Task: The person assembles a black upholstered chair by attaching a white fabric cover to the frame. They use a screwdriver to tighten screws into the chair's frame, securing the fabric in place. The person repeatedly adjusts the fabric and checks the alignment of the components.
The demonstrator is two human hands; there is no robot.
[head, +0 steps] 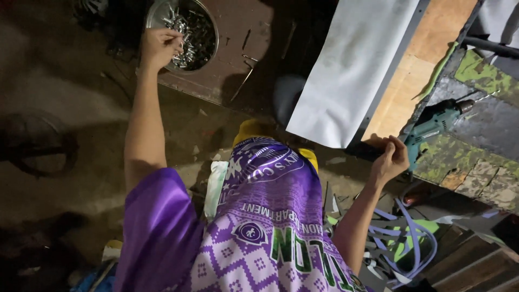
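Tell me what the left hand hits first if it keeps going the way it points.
Most likely the small metal pieces in the round metal bowl: the left hand is at the bowl's rim, fingertips over them. Actual contact is unclear.

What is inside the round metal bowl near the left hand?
The metal bowl holds many small silvery metal pieces. The left hand covers its near edge, hiding what lies there.

— Underfoot? 
— Dim, dusty concrete floor [65, 97], littered with small scraps. 
— Furniture? 
— Dark brown wooden board [243, 48] at top, plywood panel [416, 70] under a pale grey sheet [351, 65] to the right. 
— Elsewhere? 
— Round dark ring [38, 143] lying at left, tangle of purple and green offcuts [405, 238] lower right. Harsh light from above, deep shadows around.
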